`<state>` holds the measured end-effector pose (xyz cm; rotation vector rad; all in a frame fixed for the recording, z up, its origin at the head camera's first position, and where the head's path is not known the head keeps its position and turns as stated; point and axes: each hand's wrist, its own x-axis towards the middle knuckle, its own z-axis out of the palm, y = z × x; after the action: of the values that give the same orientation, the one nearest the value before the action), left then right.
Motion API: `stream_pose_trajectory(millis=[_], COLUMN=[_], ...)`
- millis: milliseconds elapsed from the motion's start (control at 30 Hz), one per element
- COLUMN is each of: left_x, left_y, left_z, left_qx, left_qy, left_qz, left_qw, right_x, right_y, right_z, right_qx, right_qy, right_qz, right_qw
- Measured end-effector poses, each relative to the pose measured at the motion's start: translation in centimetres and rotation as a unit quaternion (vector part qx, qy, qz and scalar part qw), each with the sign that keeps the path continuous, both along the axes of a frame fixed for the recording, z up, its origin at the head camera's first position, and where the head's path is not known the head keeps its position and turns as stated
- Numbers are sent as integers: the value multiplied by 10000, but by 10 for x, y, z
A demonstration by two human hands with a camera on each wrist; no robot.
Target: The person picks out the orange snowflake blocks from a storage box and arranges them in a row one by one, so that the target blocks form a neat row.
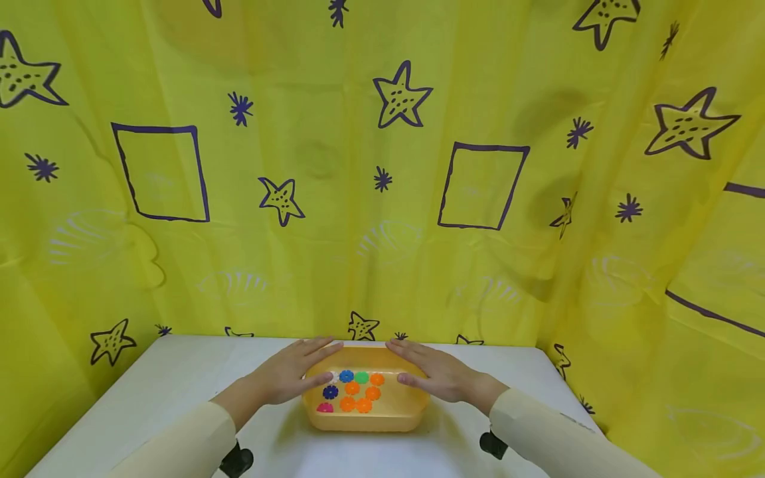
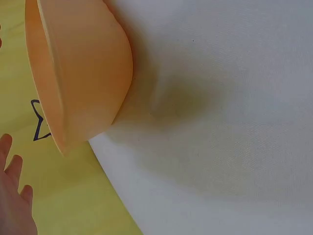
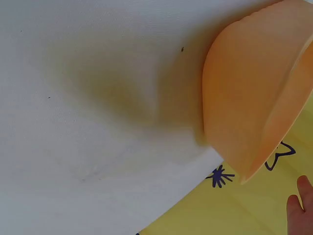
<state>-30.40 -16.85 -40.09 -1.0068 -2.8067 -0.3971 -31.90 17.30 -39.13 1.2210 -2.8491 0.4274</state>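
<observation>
An orange plastic basin (image 1: 367, 423) stands on the white table, with small notched plastic discs (image 1: 364, 405) lying toward the left of its floor. Several discs are orange; the others are white, blue, green, dark blue and pink. My left hand (image 1: 283, 373), fingers straight, is over the basin's left rim, its thumb by the white disc (image 1: 335, 378). Over the right rim is my right hand (image 1: 449, 375), also straight-fingered. Both wrist views show the fingers apart from the basin wall (image 2: 88, 68). Neither hand holds anything.
The white table (image 1: 197, 372) extends to both sides of the basin. A yellow curtain (image 1: 335, 265) printed with stars and squares hangs behind it and along the sides. Dark wrist devices (image 1: 238, 459) sit under both sleeves.
</observation>
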Motion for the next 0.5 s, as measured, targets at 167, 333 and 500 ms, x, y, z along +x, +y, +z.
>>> stream_pose_trajectory(millis=[167,333,500], left_x=[4,9,11], left_y=[-3,-4,-4], left_z=[-2,-5,-5], left_qx=[276,575,823], left_qy=[-97,-388,-591], left_qz=[218,471,657], left_qw=[9993,9965,9927], right_x=[3,5,6], right_y=[-2,-3,-5], right_z=[0,-3,-8], right_qx=[-255,-525,-736], right_qy=[-428,-794,-1042], right_qz=[-83,-120,-207], right_qw=[9987,9954,9916])
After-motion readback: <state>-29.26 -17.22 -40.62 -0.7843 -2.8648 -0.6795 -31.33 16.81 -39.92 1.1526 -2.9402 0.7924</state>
